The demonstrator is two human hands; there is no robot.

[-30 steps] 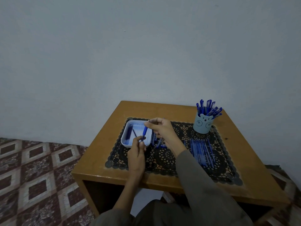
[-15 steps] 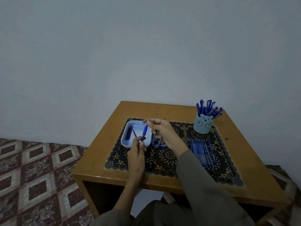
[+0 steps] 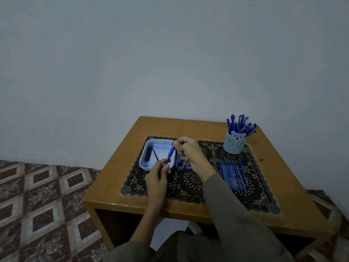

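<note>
Left hand (image 3: pixel 157 175): curled round pen (image 3: pixel 170 154) at lower end, steadying it.
Right hand (image 3: pixel 188 150): just above, pinching pen tip, likely for twisting.
Pen: slanted between both hands, over tray (image 3: pixel 147 168), probably to catch parts.

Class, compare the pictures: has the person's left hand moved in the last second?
No. The left hand stays at the near rim of the white tray, gripping the blue pen.
</note>
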